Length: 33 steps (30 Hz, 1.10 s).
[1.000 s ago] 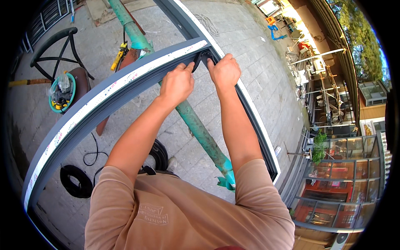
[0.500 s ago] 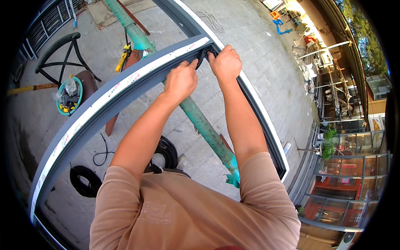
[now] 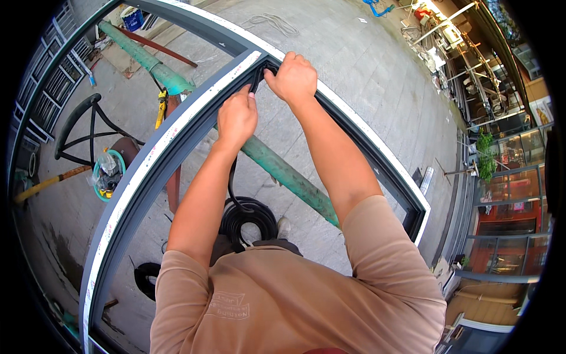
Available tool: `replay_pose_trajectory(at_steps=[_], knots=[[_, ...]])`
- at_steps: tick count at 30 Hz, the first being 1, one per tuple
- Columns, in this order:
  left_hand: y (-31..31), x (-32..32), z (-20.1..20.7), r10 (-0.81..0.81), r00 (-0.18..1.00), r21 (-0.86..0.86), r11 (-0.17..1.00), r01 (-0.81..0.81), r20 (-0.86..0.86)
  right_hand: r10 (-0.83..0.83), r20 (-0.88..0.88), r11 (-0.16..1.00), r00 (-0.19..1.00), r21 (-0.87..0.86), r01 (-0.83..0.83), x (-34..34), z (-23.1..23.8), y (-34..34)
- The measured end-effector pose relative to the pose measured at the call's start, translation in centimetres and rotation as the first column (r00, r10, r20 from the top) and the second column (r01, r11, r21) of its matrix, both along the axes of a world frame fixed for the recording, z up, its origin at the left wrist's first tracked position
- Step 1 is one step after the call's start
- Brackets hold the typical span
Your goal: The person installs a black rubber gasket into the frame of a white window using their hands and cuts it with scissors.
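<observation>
A large grey window frame (image 3: 154, 154) with white film along its edges stands tilted before me. At its upper inner corner, a black rubber seal strip (image 3: 257, 79) bends along the groove. My left hand (image 3: 237, 117) is closed on this strip just below the corner, its fingertips against the inner side of the bar. Closed over the outer bar, my right hand (image 3: 293, 76) has its thumb pressed at the corner on the strip. A black strand hangs below my left hand toward a coil of black strip (image 3: 254, 219) on the ground.
A green pipe (image 3: 289, 174) runs beneath the frame. To the left are a black curved chair back (image 3: 76, 121), a turquoise basin (image 3: 121, 177) of small items and a yellow tool (image 3: 161, 109). Another black coil (image 3: 144, 280) lies lower left. Shelving with materials (image 3: 471, 76) lines the right.
My view has shifted, so the frame's corner and both hands appear farther left. Both hands stay at the corner, with the left slightly lower along the bar.
</observation>
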<state>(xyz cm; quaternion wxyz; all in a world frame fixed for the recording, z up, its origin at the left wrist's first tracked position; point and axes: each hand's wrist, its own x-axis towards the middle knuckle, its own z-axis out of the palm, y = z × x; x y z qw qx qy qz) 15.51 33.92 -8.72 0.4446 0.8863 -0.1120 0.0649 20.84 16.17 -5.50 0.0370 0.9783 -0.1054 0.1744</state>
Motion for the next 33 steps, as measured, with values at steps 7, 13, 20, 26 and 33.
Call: replay_pose_trajectory(at_steps=[7,13,20,26,33], knots=[[-0.4,0.5,2.6,-0.029,0.984,-0.150,0.989,0.003,-0.177,0.015,-0.005,0.997,1.000,0.073,-0.014,-0.3,0.3,0.0],[-0.1,1.3,0.7,0.015,0.939,-0.119,0.991,-0.059,-0.345,0.014,0.023,0.999,1.000,0.052,-0.015,-0.2,0.1,-0.3],[-1.3,2.3,-0.4,0.084,0.963,0.010,0.996,-0.084,-0.256,-0.003,-0.015,0.997,1.000,0.079,0.004,-0.4,0.5,0.0],[-2.0,1.1,1.3,0.126,0.980,0.067,0.991,-0.116,-0.155,-0.025,-0.034,0.996,0.999,0.083,0.028,-0.4,0.5,-0.1],[-1.6,1.7,0.2,0.190,0.979,-0.026,0.981,-0.193,-0.066,0.007,-0.043,0.986,0.999,0.169,0.000,-0.4,1.3,0.4]])
